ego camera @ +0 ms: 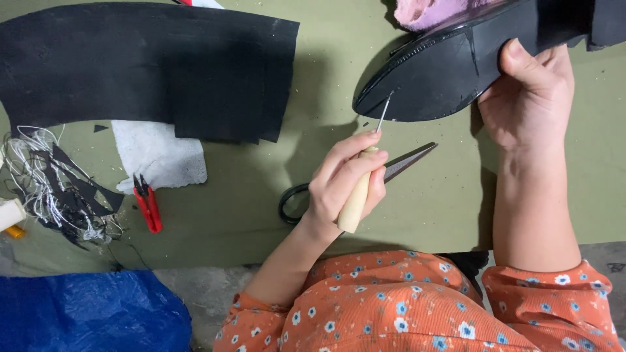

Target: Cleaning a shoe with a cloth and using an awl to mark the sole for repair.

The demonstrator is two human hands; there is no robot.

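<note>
The left hand (pixel 342 179) was closed around the pale wooden handle of an awl (pixel 358 189), its thin metal tip touching the sole edge near the toe of the black shoe (pixel 443 72). The right hand (pixel 531 98) gripped that shoe from the side, thumb pressed on the sole; its fingers were hidden behind the shoe. The shoe lay sole-up at the upper right of the frame, its heel and pink lining cut off by the top edge. Scissors (pixel 398 166) lay under the left hand, partly hidden. Bare green table cloth (pixel 261 195) lay open at centre. Black sheet material (pixel 150 65) filled the upper left, with red snips (pixel 148 205) and tangled thread (pixel 45 176) at left.
</note>
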